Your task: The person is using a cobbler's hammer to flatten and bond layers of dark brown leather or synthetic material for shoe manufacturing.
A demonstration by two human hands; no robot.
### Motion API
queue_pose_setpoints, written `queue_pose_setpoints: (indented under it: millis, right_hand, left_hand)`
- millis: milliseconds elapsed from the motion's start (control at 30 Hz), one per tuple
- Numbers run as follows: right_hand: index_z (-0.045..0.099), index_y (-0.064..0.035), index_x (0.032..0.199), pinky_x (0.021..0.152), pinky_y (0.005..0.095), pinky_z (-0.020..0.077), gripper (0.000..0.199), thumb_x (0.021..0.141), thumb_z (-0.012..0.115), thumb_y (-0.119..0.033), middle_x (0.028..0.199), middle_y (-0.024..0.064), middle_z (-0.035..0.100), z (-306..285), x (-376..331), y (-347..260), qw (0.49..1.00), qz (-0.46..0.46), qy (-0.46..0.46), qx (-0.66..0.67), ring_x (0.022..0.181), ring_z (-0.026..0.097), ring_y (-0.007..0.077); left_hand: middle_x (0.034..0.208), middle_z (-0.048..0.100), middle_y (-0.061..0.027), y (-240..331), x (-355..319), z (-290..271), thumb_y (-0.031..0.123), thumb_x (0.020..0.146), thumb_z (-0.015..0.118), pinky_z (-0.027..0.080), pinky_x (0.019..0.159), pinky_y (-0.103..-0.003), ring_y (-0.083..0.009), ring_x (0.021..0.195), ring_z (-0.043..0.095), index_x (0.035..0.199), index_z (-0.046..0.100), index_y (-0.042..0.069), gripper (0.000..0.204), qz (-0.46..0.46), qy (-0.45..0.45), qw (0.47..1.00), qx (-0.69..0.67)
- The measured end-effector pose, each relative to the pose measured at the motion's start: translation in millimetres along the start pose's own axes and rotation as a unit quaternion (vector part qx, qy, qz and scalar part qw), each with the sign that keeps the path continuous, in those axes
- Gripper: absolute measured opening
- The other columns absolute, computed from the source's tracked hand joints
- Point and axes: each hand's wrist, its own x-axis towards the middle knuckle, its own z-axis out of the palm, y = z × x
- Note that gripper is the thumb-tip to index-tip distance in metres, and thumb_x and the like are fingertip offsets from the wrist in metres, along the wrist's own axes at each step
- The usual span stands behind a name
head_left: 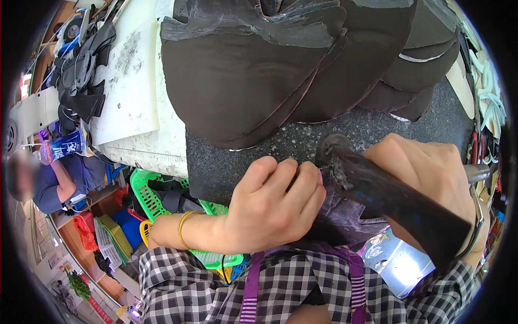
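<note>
My right hand (426, 167) is wrapped round the handle of a hammer (399, 194). Its long dark steel head slants across the view, and the round, worn face lies close to my left fingers, over the dark stone slab (216, 167). My left hand (275, 205) is closed at the slab's near edge, knuckles up, its fingertips hidden. Beneath and beside it a dark leather piece (350, 216) hangs toward my lap, seemingly pinched by those fingers. Beyond both hands, dark brown leather pieces (237, 81) with rounded edges overlap on the slab, some with greyish smeared borders.
A green plastic basket (143, 191) with dark scraps stands below the table on the left. White sheets (129, 81) and black cut pieces (81, 81) lie at the far left. Another person (65, 178) sits there. Pale strips (488, 92) hang at the right edge.
</note>
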Motion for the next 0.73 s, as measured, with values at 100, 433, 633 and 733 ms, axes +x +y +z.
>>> queue_pose_setpoints:
  millis: [100,433,633,733]
  right_hand:
    - [0.054,-0.0018,0.083,0.051,0.0387,0.0462,0.019,0.072,0.069,-0.006,0.069,0.0112,0.055,20,20,6,0.998,-0.059,-0.025,0.021,0.058,0.06,0.0306]
    - [0.049,-0.0029,0.091,0.058,0.0386,0.0459,0.025,0.073,0.063,-0.013,0.074,0.0095,0.049,15,8,3,0.994,-0.082,-0.021,-0.065,0.066,0.058,0.0269]
    - [0.047,-0.0041,0.093,0.059,0.0387,0.047,0.032,0.067,0.064,-0.007,0.079,0.0095,0.052,11,-2,-14,0.989,-0.087,-0.029,-0.12,0.071,0.06,0.0281]
    - [0.045,-0.0067,0.096,0.06,0.0378,0.0487,0.036,0.068,0.068,-0.01,0.081,0.01,0.054,10,-10,2,0.991,-0.063,-0.042,-0.107,0.071,0.062,0.0291]
  left_hand:
    - [0.082,0.058,-0.0071,-1,-17,-10,0.012,0.066,0.064,0.04,0.067,-0.032,-0.0187,0.073,0.054,0.071,0.061,0.004,0.011,-0.036,-0.056,0.997,0.047]
    - [0.104,0.063,-0.003,0,-42,-9,0.013,0.073,0.063,0.035,0.081,-0.037,-0.0156,0.091,0.058,0.104,0.069,0.006,0.031,-0.029,0.025,0.998,-0.058]
    - [0.106,0.062,-0.0027,22,-48,9,0.012,0.074,0.065,0.036,0.081,-0.037,-0.0165,0.096,0.06,0.103,0.069,0.006,0.03,-0.049,0.055,0.995,-0.063]
    - [0.109,0.063,-0.0046,16,-51,13,0.012,0.072,0.067,0.037,0.083,-0.041,-0.0194,0.098,0.06,0.107,0.068,0.006,0.035,-0.035,0.025,0.998,-0.056]
